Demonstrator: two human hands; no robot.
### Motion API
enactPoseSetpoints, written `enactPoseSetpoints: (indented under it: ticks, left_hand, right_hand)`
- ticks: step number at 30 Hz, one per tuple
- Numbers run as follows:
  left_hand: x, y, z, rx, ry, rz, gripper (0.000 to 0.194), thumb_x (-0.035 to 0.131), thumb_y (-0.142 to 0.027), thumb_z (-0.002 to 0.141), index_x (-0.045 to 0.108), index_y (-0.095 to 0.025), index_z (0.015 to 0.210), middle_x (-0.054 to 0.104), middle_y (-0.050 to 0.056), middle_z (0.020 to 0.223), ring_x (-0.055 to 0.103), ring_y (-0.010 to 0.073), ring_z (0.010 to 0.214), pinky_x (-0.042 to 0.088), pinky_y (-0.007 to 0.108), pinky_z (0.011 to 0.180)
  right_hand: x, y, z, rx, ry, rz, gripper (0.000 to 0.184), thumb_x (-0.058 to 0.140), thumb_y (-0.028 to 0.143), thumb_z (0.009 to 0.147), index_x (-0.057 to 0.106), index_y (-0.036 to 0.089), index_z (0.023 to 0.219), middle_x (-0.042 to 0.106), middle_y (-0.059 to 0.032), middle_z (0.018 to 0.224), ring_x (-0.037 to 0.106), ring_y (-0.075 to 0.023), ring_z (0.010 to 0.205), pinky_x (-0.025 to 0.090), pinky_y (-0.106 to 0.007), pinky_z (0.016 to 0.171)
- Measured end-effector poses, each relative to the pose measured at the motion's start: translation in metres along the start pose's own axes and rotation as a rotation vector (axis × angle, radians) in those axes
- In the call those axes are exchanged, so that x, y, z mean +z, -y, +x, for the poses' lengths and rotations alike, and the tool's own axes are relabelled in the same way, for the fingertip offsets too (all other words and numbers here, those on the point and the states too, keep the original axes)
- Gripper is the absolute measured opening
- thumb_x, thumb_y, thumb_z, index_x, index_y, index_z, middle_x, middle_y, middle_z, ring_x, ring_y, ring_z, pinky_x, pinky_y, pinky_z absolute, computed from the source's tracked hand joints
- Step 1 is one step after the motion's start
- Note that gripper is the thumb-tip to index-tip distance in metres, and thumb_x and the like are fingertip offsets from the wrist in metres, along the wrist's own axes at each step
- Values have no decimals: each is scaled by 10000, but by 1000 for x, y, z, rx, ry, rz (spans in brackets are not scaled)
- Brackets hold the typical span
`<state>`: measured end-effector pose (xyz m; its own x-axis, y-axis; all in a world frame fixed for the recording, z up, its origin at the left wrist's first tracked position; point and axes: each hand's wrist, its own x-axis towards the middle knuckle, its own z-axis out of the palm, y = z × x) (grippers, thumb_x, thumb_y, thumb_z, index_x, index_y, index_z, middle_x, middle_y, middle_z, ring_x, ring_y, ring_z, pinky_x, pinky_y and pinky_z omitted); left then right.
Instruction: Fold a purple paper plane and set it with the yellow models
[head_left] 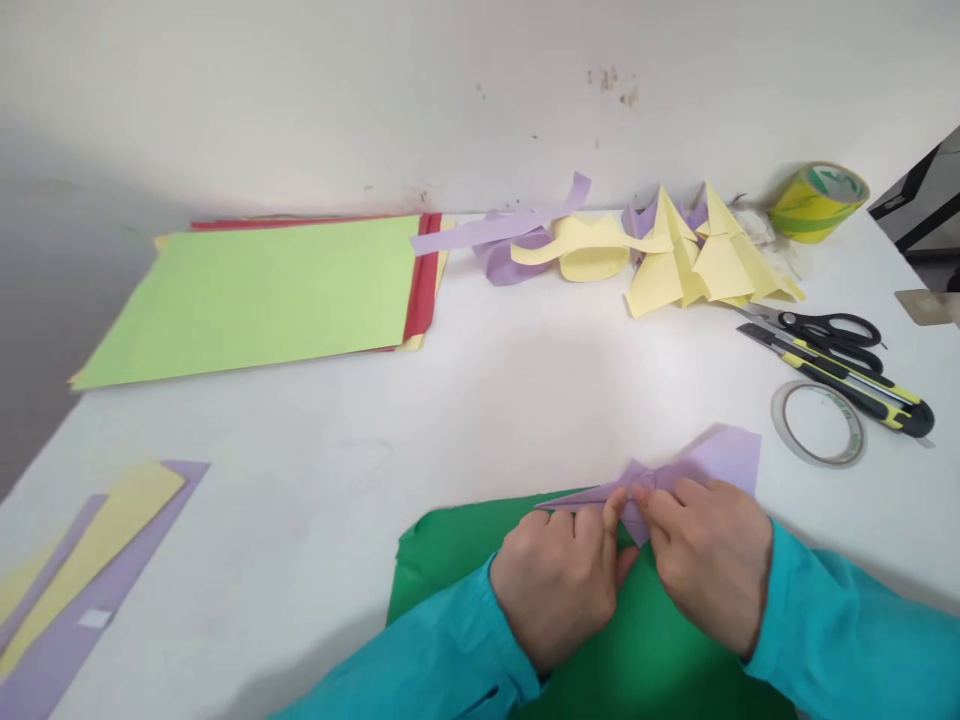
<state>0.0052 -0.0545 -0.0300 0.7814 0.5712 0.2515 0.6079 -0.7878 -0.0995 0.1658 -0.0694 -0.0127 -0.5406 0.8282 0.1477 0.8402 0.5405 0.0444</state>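
Note:
A folded piece of purple paper (724, 455) lies across the far edge of a green sheet (630, 640), its narrow point to the left and a wide flared end to the right. My left hand (562, 565) is closed on its pointed part, thumb and fingers pinching near the middle. Right beside it, my right hand (705, 550) grips the paper at the centre fold, fingers curled. The two hands nearly touch at the thumbs. Parts of the paper are hidden beneath the fingers.
Behind stand folded yellow paper shapes (667, 255), a yellow paper ring (592, 260) and a purple strip (502, 228). A stack topped by light green paper (277, 300) lies back left. Rightward are scissors (832, 330), a utility knife (847, 385), clear tape (817, 425) and yellow tape (817, 203). Paper strips (97, 560) lie left.

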Motion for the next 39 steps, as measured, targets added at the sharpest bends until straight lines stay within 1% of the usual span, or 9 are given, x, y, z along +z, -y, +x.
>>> enactPoseSetpoints:
  ticks: [3, 6, 10, 15, 21, 25, 27, 32, 39]
  left_hand:
    - [-3, -5, -3, -30, 38, 68, 361, 424, -303, 847, 585, -54, 1054, 449, -13, 463, 452, 130, 383, 261, 257, 365]
    - [-5, -9, -6, -76, 81, 95, 396, 474, -347, 818, 593, -72, 1077, 436, -19, 443, 451, 128, 368, 269, 251, 362]
    - [-7, -13, -9, -123, 105, 125, 430, 505, -382, 788, 603, -92, 1089, 428, -21, 437, 449, 136, 357, 279, 259, 346]
    - [-9, -14, -11, -153, 109, 172, 422, 519, -394, 774, 630, -101, 1057, 415, -23, 419, 441, 129, 345, 291, 258, 335]
    - [-11, -14, -12, -179, 98, 222, 421, 541, -381, 757, 648, -65, 1014, 414, -20, 409, 438, 139, 336, 315, 272, 314]
    - [-11, -11, -18, -230, 81, 290, 384, 545, -338, 761, 661, -40, 973, 398, -24, 397, 431, 137, 322, 316, 273, 303]
    - [-11, -10, -20, -229, 70, 299, 366, 546, -315, 761, 660, -40, 974, 395, -26, 394, 428, 136, 318, 312, 271, 300]
    - [-11, -12, -21, -266, 76, 313, 381, 530, -312, 768, 655, -18, 976, 403, -19, 401, 436, 136, 329, 315, 270, 314]
    - [-11, -15, -22, -307, 73, 337, 406, 561, -340, 740, 659, -17, 966, 405, -24, 396, 429, 127, 326, 318, 266, 307]
  right_hand:
    - [-2, 1, 0, 9, 12, -32, 199, 461, 41, 750, 639, 125, 783, 514, -25, 516, 450, -164, 460, 157, -329, 423]
    - [-4, 1, 0, 36, -10, -53, 249, 421, 35, 772, 639, 141, 712, 502, -21, 484, 457, -171, 424, 147, -330, 411]
    - [-5, 0, -1, 30, -37, -64, 284, 397, 36, 789, 633, 148, 677, 488, -17, 457, 448, -164, 392, 140, -326, 401]
    - [-3, -2, -3, 24, -13, -57, 289, 406, 58, 807, 612, 166, 634, 479, -22, 443, 441, -144, 398, 154, -316, 390]
    - [-4, -2, 1, -11, -47, -93, 326, 408, 41, 797, 591, 171, 561, 466, -21, 435, 434, -146, 387, 141, -324, 393]
    - [-5, -3, 1, -45, -53, -110, 300, 398, 27, 796, 648, 156, 692, 472, -19, 445, 422, -142, 386, 140, -329, 387]
    - [-5, -4, -1, -59, -46, -115, 308, 388, 19, 795, 652, 154, 711, 477, -24, 455, 423, -143, 393, 146, -331, 386]
    - [-3, -6, -2, -46, -33, -107, 359, 363, 34, 810, 623, 167, 600, 466, -30, 442, 416, -143, 387, 153, -335, 384]
    - [-4, -6, -1, -33, -47, -90, 359, 382, 60, 831, 627, 166, 592, 460, -14, 432, 409, -126, 385, 154, -323, 388]
